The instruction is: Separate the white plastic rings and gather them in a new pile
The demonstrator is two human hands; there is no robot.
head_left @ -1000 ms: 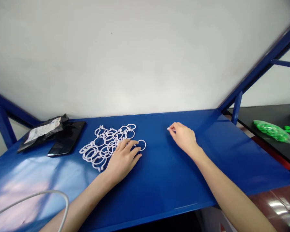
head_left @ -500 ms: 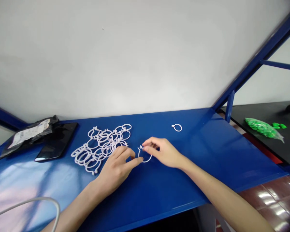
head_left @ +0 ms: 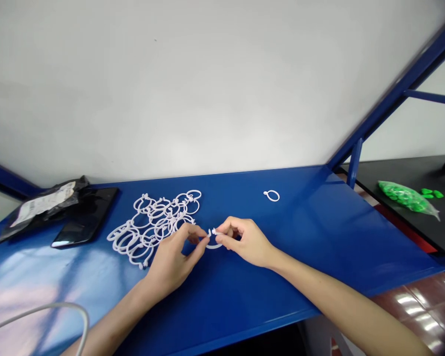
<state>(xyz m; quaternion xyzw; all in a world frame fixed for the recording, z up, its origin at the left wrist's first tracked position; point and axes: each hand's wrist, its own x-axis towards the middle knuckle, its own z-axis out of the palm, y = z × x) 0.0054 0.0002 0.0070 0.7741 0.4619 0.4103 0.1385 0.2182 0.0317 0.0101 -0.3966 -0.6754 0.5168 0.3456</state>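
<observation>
Closest to me, at the lower left of the frame, a white cable (head_left: pixel 59 305) loops across the person's left forearm, while reddish floor tiles (head_left: pixel 411 306) gleam at the lower right. A glossy blue surface (head_left: pixel 222 306) spreads from there across the frame.

Just below the centre, both hands are pinched on one open white ring (head_left: pixel 214 246) — the left hand (head_left: pixel 172 257) grips one end between thumb and fingers, the right hand (head_left: pixel 248 242) grips the other. The two knobbed ends face each other across a small gap, and the ring's curve shows below the fingertips.

Near the left hand, left of centre, lies a loose pile of white rings (head_left: pixel 164 228), many overlapping. Farther left sits a black glossy flat device (head_left: pixel 85 222), partly covered by a black plastic mailer (head_left: pixel 46 207) with a white label. One lone white ring (head_left: pixel 266 193) rests right of centre, well apart from the pile.

At the far right, a clear bag of green pieces (head_left: pixel 406 198) lies on a black tabletop (head_left: pixel 359 183), beside a few loose green pieces (head_left: pixel 432 193). Blue metal bars (head_left: pixel 393 109) slant before the pale wall (head_left: pixel 222 89).
</observation>
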